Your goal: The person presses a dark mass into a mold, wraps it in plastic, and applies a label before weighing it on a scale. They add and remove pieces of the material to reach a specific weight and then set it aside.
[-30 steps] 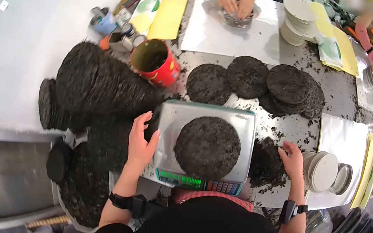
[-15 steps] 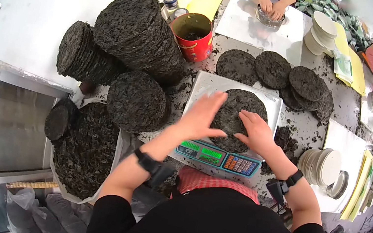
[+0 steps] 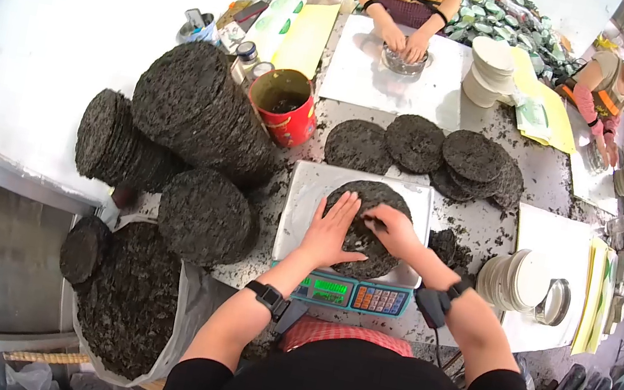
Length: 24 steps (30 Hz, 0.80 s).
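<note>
A round cake of dark, pressed leaf-like material (image 3: 377,262) lies on the metal pan (image 3: 301,210) of a digital scale with a lit green display (image 3: 329,287). My left hand (image 3: 332,232) rests flat on the left side of the cake, fingers stretched out and thumb apart. On its upper right part, my right hand (image 3: 396,231) has its fingers curled and pinched together against the surface. Whatever those fingertips hold, if anything, is hidden. Behind the scale, several similar thin cakes (image 3: 415,143) lie partly overlapping.
Large stacks of dark cakes (image 3: 190,107) stand at the left, near a red tin (image 3: 292,118). A lined container (image 3: 175,330) holds loose dark material. White discs (image 3: 524,278) stand at the right. Across the table, a co-worker's hands (image 3: 407,43) work at a round mould; another person works at far right.
My right hand has gone from fingers laid out on the cake to a curled pinch. My left hand, blurred before, now lies flat on it. The whole view has shifted.
</note>
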Tool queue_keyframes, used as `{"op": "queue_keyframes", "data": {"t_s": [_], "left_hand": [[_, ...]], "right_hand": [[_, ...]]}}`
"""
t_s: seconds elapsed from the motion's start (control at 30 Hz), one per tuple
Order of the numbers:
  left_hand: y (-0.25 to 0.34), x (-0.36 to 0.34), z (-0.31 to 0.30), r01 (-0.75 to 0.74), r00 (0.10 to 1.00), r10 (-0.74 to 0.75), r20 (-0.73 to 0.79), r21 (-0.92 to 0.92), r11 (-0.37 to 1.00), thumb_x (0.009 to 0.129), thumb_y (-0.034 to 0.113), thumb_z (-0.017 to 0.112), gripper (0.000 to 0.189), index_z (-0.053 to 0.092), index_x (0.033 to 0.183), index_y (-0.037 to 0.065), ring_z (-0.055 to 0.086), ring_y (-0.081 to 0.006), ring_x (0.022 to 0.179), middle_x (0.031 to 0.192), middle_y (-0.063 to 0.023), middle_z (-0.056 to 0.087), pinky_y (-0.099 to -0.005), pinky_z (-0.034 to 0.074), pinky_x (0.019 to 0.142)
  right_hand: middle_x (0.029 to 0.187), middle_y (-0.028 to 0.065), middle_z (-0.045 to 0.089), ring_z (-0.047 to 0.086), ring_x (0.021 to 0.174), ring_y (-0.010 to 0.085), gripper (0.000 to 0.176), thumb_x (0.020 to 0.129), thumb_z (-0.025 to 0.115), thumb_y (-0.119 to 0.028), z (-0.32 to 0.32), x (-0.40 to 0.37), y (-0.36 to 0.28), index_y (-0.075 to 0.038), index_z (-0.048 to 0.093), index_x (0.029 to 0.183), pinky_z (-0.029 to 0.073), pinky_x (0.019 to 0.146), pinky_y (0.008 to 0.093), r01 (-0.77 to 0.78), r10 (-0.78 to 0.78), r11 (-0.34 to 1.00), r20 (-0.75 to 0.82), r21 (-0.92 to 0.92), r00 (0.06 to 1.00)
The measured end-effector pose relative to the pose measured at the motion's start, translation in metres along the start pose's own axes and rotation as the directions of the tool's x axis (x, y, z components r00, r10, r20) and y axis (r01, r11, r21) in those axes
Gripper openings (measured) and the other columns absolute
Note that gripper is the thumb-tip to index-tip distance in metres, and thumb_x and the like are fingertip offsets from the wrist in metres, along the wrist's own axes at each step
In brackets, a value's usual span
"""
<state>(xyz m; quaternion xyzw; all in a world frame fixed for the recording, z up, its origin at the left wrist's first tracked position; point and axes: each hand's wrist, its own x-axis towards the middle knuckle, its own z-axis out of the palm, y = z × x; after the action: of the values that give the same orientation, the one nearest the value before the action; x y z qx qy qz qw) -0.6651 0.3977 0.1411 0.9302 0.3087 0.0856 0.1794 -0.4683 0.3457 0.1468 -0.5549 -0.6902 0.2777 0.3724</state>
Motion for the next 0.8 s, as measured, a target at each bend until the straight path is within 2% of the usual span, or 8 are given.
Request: {"op": "queue_keyframes", "data": {"t_s": [0.17, 0.27, 0.33, 0.4, 0.53, 0.6, 0.67, 0.8], "left_hand": [[-0.017, 0.002, -0.003, 0.005, 0.989, -0.045, -0.144, -0.269, 0.963, 0.073, 0.042, 0.075, 0.087, 0.035, 0.140, 0.005, 0.025, -0.0340, 0.139, 0.148, -0.0177, 0.030, -0.0487, 0.019, 0.113], [-0.020, 0.013, -0.006, 0.120, 0.964, -0.166, -0.206, -0.220, 0.968, 0.072, 0.029, 0.078, 0.074, 0.043, 0.130, 0.002, 0.040, -0.0388, 0.121, 0.130, -0.0202, 0.043, -0.0445, 0.034, 0.104], [-0.010, 0.042, 0.002, 0.192, 0.961, -0.225, -0.164, -0.193, 0.962, 0.072, 0.028, 0.078, 0.073, 0.043, 0.130, 0.001, 0.043, -0.0385, 0.115, 0.122, -0.0204, 0.046, -0.0454, 0.036, 0.101], [0.006, 0.085, 0.019, 0.102, 0.977, -0.152, -0.152, -0.296, 0.950, 0.074, 0.030, 0.077, 0.071, 0.043, 0.129, 0.001, 0.043, -0.0389, 0.113, 0.119, -0.0204, 0.045, -0.0449, 0.037, 0.098], [0.005, 0.181, 0.029, 0.019, 0.986, -0.126, -0.110, -0.676, 0.737, 0.085, 0.028, 0.065, 0.057, 0.043, 0.130, 0.001, 0.048, -0.0367, 0.115, 0.121, -0.0206, 0.050, -0.0420, 0.040, 0.097], [-0.020, 0.221, 0.029, 0.003, 0.996, -0.045, -0.083, -0.442, 0.897, 0.087, 0.026, 0.062, 0.053, 0.043, 0.130, 0.001, 0.048, -0.0363, 0.117, 0.121, -0.0192, 0.052, -0.0421, 0.040, 0.098], [-0.036, 0.251, 0.041, 0.030, 0.997, -0.014, 0.070, -0.226, 0.974, 0.088, 0.026, 0.061, 0.056, 0.039, 0.137, 0.007, 0.043, -0.0339, 0.124, 0.133, -0.0164, 0.045, -0.0454, 0.040, 0.100], [-0.031, 0.293, 0.081, 0.001, 0.912, -0.016, 0.410, 0.036, 0.999, 0.087, 0.029, 0.063, 0.068, 0.030, 0.146, 0.018, 0.022, -0.0327, 0.140, 0.154, -0.0115, 0.018, -0.0550, 0.036, 0.104]], "right_hand": [[0.098, 0.0098, 0.061, 0.059, 0.094, 0.0308, 0.041, 0.070, 0.072, -0.012, -0.092, -0.081, -0.007, -0.010, 0.063, 0.109, 0.048, 0.082, 0.0405, -0.185, 0.137, 0.899, -0.146, -0.397, 0.980], [0.118, 0.0171, 0.057, 0.055, 0.111, 0.0330, 0.066, 0.075, 0.072, -0.024, -0.126, -0.127, 0.031, 0.001, 0.047, 0.130, 0.043, 0.094, 0.0447, -0.486, 0.670, 0.602, 0.070, -0.634, 0.739], [0.121, 0.0215, 0.058, 0.059, 0.109, 0.0310, 0.076, 0.083, 0.070, -0.030, -0.119, -0.128, 0.058, 0.005, 0.033, 0.139, 0.046, 0.091, 0.0387, -0.715, 0.720, 0.690, -0.013, 0.112, 0.694], [0.108, 0.0170, 0.063, 0.063, 0.097, 0.0244, 0.073, 0.085, 0.069, -0.029, -0.102, -0.113, 0.071, 0.006, 0.033, 0.139, 0.049, 0.083, 0.0333, -0.693, 0.737, 0.631, 0.011, 0.348, 0.676], [0.093, 0.0099, 0.059, 0.058, 0.078, 0.0135, 0.063, 0.085, 0.065, -0.014, -0.147, -0.072, 0.141, -0.005, 0.037, 0.141, 0.048, 0.064, 0.0295, -0.547, 0.670, 0.735, -0.310, 0.400, 0.674], [0.098, 0.0127, 0.058, 0.060, 0.084, 0.0213, 0.060, 0.082, 0.068, -0.016, -0.209, -0.050, 0.159, -0.005, 0.043, 0.136, 0.049, 0.069, 0.0336, -0.622, 0.760, 0.637, -0.237, 0.456, 0.605], [0.106, 0.0146, 0.058, 0.058, 0.095, 0.0301, 0.056, 0.077, 0.071, -0.020, -0.237, -0.023, 0.155, -0.007, 0.050, 0.128, 0.048, 0.078, 0.0407, -0.739, 0.338, 0.464, -0.673, -0.489, 0.658], [0.115, 0.0123, 0.055, 0.053, 0.109, 0.0317, 0.056, 0.067, 0.073, -0.037, -0.203, 0.041, 0.162, -0.014, 0.057, 0.115, 0.044, 0.088, 0.0508, -0.525, 0.458, 0.564, -0.288, -0.638, 0.841]]}}
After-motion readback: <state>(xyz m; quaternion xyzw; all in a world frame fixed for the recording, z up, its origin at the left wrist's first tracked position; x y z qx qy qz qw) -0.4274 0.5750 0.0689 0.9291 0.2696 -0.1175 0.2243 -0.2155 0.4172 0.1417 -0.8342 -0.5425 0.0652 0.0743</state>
